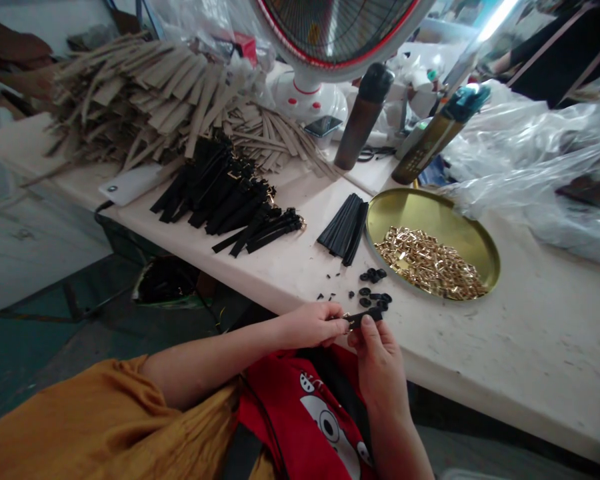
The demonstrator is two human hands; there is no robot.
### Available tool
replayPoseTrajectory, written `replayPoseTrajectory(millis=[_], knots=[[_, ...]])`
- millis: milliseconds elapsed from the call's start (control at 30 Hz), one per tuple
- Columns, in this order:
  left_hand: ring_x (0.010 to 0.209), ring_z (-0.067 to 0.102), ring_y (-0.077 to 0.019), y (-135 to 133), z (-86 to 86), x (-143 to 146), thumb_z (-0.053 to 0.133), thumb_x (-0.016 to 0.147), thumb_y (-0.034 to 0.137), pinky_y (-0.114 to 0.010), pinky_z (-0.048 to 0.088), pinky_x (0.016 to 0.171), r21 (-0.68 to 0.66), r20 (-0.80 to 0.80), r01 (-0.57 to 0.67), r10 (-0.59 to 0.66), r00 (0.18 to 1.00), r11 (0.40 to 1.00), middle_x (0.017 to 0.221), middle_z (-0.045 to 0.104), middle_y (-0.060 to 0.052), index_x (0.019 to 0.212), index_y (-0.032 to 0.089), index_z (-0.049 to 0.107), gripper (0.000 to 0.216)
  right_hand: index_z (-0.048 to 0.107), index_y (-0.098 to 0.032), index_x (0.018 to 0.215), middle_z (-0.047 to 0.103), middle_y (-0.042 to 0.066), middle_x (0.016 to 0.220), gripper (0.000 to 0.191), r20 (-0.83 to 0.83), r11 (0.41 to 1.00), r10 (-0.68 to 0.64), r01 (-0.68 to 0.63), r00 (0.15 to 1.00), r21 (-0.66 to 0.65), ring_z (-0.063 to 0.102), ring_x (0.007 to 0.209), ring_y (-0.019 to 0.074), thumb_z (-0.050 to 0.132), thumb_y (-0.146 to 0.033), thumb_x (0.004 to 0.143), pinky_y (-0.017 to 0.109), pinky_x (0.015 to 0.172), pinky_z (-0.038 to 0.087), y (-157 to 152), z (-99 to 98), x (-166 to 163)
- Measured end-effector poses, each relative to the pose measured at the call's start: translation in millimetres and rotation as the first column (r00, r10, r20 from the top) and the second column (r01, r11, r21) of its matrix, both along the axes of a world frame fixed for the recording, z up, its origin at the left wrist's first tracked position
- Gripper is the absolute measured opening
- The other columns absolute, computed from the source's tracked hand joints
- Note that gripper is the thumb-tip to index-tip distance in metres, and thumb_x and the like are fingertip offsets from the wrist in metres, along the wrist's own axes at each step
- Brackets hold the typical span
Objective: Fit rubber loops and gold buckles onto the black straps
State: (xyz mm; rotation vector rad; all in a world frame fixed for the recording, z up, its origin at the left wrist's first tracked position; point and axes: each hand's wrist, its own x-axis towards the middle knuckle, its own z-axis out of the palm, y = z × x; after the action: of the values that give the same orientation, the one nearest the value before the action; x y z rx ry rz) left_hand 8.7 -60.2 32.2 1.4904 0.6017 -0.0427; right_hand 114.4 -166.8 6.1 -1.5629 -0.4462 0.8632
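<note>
At the table's front edge my left hand (325,324) and my right hand (379,350) both pinch one short black strap (364,318). The left fingers close on its left end, where a bit of gold metal shows; the right thumb presses on its other end. Just beyond the hands lie several round black pieces (375,300) and small black scraps. A fanned stack of black strips (344,230) rests left of a round gold tray (493,257), which holds a heap of small gold metal fittings (430,263).
On the left, a pile of black straps with gold buckles (230,193) lies before a large heap of beige strips (145,107). A fan (307,93), a dark bottle (364,117) and a spray can (437,137) stand behind. Clear plastic (545,167) covers the right rear.
</note>
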Motion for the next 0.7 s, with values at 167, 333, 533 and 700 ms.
replayPoseTrajectory(millis=[167, 333, 533, 700], knots=[[0.043, 0.04, -0.0052, -5, 3.5, -1, 0.041, 0.08, 0.036, -0.016, 0.03, 0.043, 0.016, 0.046, -0.041, 0.04, 0.998, 0.999, 0.054, 0.047, 0.005, 0.072, 0.016, 0.046, 0.022, 0.059, -0.022, 0.072, 0.055, 0.002, 0.076, 0.012, 0.596, 0.998, 0.037, -0.055, 0.802, 0.012, 0.05, 0.075, 0.018, 0.061, -0.033, 0.074, 0.03, 0.071, 0.038, -5, 8.7, 1], [0.044, 0.043, -0.0051, -9, 7.8, -5, 0.046, 0.079, 0.041, -0.016, 0.032, 0.044, -0.033, 0.135, -0.078, 0.082, 0.987, 0.996, 0.058, 0.052, 0.004, 0.072, 0.016, 0.045, 0.026, 0.058, -0.021, 0.083, 0.059, 0.001, 0.076, 0.014, 0.291, 0.991, 0.133, -0.137, 0.947, -0.01, 0.054, 0.071, 0.0164, 0.057, -0.034, 0.078, 0.029, 0.067, 0.042, -1, 7.6, 8], [0.044, 0.04, -0.0065, 1, -1.0, 0, 0.053, 0.072, 0.052, -0.017, 0.028, 0.041, -0.008, 0.068, -0.158, 0.158, 0.985, 0.987, 0.051, 0.047, 0.005, 0.071, 0.015, 0.047, 0.037, 0.058, -0.02, 0.081, 0.059, 0.0, 0.07, 0.017, 0.293, 0.98, 0.182, -0.199, 0.939, 0.029, 0.053, 0.068, 0.0149, 0.052, -0.036, 0.081, 0.027, 0.063, 0.041, 2, 1.4, 8], [0.054, 0.048, -0.0089, 12, -5.4, 13, 0.053, 0.075, 0.038, -0.02, 0.037, 0.052, 0.003, 0.106, -0.131, 0.13, 0.986, 0.991, 0.067, 0.054, 0.004, 0.103, 0.018, 0.049, 0.035, 0.058, -0.019, 0.077, 0.055, 0.0, 0.064, 0.03, 0.434, 0.93, 0.363, -0.351, 0.825, -0.11, 0.051, 0.062, 0.0143, 0.041, -0.041, 0.086, 0.026, 0.059, 0.04, 10, 6.9, 42]])
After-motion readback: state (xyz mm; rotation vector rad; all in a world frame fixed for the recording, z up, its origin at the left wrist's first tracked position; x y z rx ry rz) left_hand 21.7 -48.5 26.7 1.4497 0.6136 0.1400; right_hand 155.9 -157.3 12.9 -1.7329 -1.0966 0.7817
